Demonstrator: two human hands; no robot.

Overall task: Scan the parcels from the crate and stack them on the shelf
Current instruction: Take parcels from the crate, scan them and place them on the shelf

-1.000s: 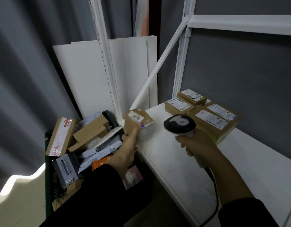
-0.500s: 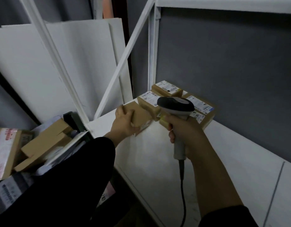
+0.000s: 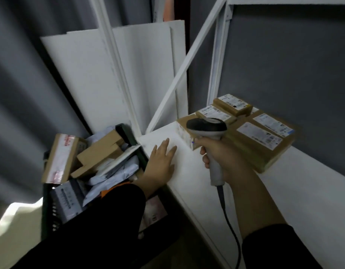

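My right hand (image 3: 224,154) grips the handle of a grey barcode scanner (image 3: 207,127) over the white shelf (image 3: 284,193); its cable hangs down toward me. My left hand (image 3: 161,160) is empty, fingers straight, at the shelf's front left corner. A small brown parcel (image 3: 184,129) sits on the shelf just behind the scanner, partly hidden by it. Behind it lie several labelled brown parcels (image 3: 262,133) against the grey wall. The dark crate (image 3: 51,212) at lower left holds several boxes and bags, among them a taped carton (image 3: 60,158).
White shelf uprights (image 3: 117,74) and a diagonal brace (image 3: 187,63) stand between the crate and the shelf. White boards (image 3: 80,74) lean on the wall behind the crate. An upper shelf edge (image 3: 284,0) runs overhead. A grey curtain (image 3: 22,74) hangs at left.
My left hand carried the small brown parcel to the shelf, set it beside the other parcels, let go and drew back toward the crate. The right hand kept hold of the scanner.
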